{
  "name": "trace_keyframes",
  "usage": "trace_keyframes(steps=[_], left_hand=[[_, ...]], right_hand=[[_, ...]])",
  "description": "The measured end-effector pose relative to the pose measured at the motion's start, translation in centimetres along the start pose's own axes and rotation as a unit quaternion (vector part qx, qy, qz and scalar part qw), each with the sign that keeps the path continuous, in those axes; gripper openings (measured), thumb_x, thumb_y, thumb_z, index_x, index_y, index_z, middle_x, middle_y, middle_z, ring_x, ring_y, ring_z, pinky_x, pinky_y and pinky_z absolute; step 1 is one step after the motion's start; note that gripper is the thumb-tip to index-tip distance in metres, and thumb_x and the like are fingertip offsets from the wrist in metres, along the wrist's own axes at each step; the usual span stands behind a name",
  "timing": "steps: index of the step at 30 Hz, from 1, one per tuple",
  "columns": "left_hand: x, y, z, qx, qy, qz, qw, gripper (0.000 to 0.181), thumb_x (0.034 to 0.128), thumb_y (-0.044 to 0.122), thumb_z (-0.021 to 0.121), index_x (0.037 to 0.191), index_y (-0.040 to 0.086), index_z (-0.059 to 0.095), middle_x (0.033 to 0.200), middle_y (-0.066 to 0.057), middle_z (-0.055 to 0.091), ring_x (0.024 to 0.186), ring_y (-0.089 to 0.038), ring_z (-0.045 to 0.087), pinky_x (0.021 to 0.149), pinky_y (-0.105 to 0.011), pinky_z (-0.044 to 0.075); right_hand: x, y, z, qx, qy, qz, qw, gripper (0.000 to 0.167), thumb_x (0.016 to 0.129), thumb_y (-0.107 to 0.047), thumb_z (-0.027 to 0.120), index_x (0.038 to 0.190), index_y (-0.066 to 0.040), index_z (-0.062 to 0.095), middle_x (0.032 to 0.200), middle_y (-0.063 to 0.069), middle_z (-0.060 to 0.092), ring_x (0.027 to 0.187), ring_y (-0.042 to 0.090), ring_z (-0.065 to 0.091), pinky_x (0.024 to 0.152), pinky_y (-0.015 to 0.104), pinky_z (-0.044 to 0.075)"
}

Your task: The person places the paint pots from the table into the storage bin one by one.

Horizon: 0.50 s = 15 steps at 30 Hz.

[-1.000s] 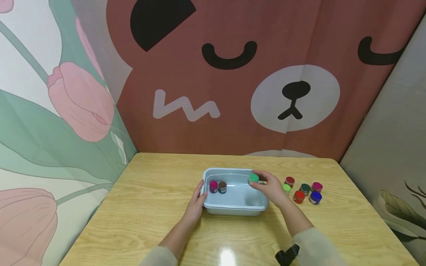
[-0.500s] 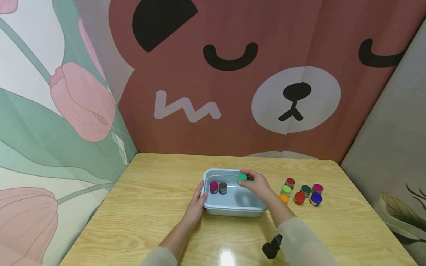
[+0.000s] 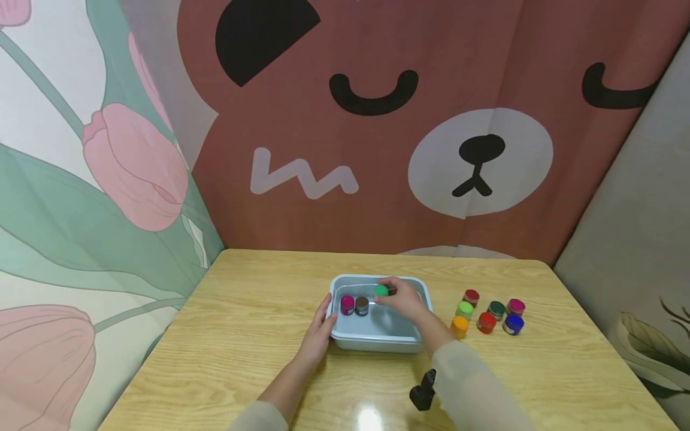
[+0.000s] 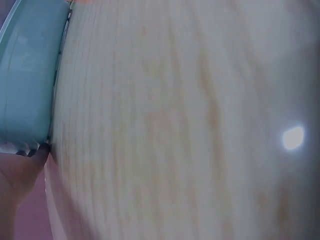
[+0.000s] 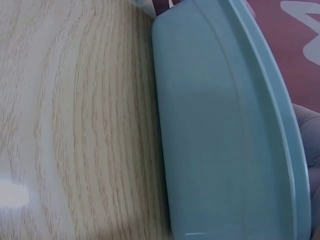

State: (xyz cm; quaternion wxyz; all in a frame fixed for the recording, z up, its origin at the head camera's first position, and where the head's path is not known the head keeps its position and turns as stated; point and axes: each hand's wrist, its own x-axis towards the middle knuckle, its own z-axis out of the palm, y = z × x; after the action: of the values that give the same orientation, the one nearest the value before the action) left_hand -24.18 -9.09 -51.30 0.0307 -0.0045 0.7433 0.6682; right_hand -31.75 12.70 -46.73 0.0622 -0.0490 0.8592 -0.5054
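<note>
A light blue plastic basin stands on the table, its front wall large in the right wrist view. My left hand holds the basin's left end, thumb near the rim and fingers along the outer side. Over the basin's inside, my right hand pinches a small green-lidded paint jar between thumb and fingers. Left of it, a magenta jar and a brown jar stand side by side on the basin floor. The right wrist view shows only part of my right hand beyond the rim.
Right of the basin stands a group of several small jars, among them an orange jar, a light green jar, a red jar and a blue jar. A curtain with a bear print hangs behind the wooden table.
My right hand has moved left over the basin with the green-lidded jar, toward the brown jar. The orange jar has come into sight from behind the right arm. My left hand stays put.
</note>
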Motion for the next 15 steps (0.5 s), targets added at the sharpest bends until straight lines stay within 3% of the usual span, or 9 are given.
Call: trace_keyframes(steps=[7, 15], left_hand=[[-0.14, 0.34, 0.03, -0.002, -0.003, -0.008, 1.0000, 0.055, 0.1052, 0.029, 0.041, 0.157, 0.029, 0.022, 0.164, -0.014, 0.019, 0.149, -0.043, 0.018, 0.118, -0.063, 0.018], [-0.06, 0.20, 0.00, -0.001, -0.008, -0.008, 0.9999, 0.055, 0.1049, 0.029, 0.040, 0.157, 0.029, 0.022, 0.164, -0.015, 0.019, 0.149, -0.043, 0.018, 0.119, -0.063, 0.018]], right_hand=[[0.68, 0.53, 0.65, -0.017, -0.009, 0.006, 0.9998, 0.047, 0.082, -0.010, 0.077, 0.127, -0.006, 0.063, 0.121, 0.015, 0.065, 0.114, 0.030, 0.058, 0.101, 0.047, 0.049], [0.94, 0.57, 1.00, -0.065, -0.026, 0.004, 0.9975, 0.045, 0.079, -0.010, 0.079, 0.121, -0.005, 0.066, 0.120, 0.016, 0.065, 0.111, 0.031, 0.060, 0.100, 0.048, 0.049]])
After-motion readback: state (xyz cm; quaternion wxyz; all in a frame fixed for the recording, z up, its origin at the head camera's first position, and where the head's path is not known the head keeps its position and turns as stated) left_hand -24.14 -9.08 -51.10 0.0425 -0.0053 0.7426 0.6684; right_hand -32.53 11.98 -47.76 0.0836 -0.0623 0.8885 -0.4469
